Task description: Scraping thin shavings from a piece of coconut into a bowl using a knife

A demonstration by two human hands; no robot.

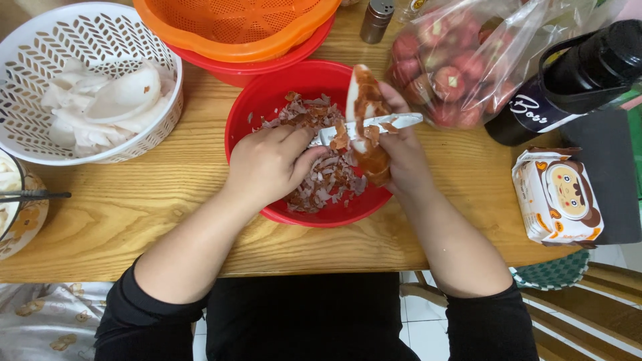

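Note:
My left hand [267, 164] grips the handle of a white knife [394, 122], its blade lying across a curved piece of white flesh with brown skin [364, 100]. My right hand [403, 157] holds that piece upright from behind, over a red bowl [267, 100]. The bowl holds a heap of brown and white peelings [328, 184]. Part of the piece's skin is cut away, showing white at its top.
A white lattice basket [27, 120] with peeled white pieces [107, 100] stands at the left. An orange colander [234, 30] sits in a red basin behind. A bag of red fruit [455, 73], a dark bottle [575, 73], a tissue pack [558, 194] and a metal shaker [376, 19] are at the right.

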